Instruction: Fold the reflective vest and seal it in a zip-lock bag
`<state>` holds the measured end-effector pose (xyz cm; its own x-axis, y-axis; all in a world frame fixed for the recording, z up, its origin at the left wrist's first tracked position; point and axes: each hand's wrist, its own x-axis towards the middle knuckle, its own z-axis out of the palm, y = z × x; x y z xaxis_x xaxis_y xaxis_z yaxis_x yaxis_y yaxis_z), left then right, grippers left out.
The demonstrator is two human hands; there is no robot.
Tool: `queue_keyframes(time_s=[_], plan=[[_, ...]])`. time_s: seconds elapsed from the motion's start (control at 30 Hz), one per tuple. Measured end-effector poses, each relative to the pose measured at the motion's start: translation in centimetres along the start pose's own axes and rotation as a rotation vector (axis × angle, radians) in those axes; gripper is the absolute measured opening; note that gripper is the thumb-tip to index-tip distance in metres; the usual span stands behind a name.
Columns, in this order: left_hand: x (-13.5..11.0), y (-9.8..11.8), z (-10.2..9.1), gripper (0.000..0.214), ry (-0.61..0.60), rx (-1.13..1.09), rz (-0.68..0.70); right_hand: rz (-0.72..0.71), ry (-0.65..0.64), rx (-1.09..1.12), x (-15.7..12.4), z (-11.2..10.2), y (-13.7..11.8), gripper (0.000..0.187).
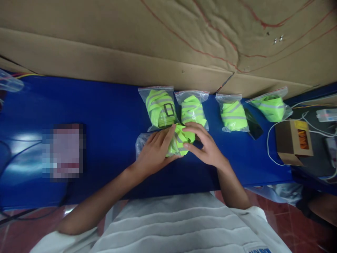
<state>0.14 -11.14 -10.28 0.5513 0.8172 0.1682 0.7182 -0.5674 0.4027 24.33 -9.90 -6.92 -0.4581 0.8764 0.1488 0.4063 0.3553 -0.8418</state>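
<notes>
L hand [155, 149] cupped & R hand [204, 144] lightly pinched hi-vis bundle [181, 140] at 12 o'clock, prob. to stop it unrolling. It looked neon yellow-green w/ grey stripes, loosely folded. Clear bag [140, 143], 11 o'clock; beyond, 4 filled zip bags [158, 107], 12–2, prob. spaced for reach.
</notes>
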Motion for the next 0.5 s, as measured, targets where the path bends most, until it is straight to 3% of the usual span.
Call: queue_keyframes(time_s=[0.23, 0.5], plan=[[-0.1, 0.2, -0.3, 0.093, -0.026, 0.053, 0.042, -0.035, -0.182, -0.034, -0.4, -0.2, -0.5, 0.039], [-0.7, 1.2, 0.2, 0.091, -0.017, 0.267, 0.049, -0.006, 0.016, -0.065, -0.3, 1.4, 0.2, 0.020]])
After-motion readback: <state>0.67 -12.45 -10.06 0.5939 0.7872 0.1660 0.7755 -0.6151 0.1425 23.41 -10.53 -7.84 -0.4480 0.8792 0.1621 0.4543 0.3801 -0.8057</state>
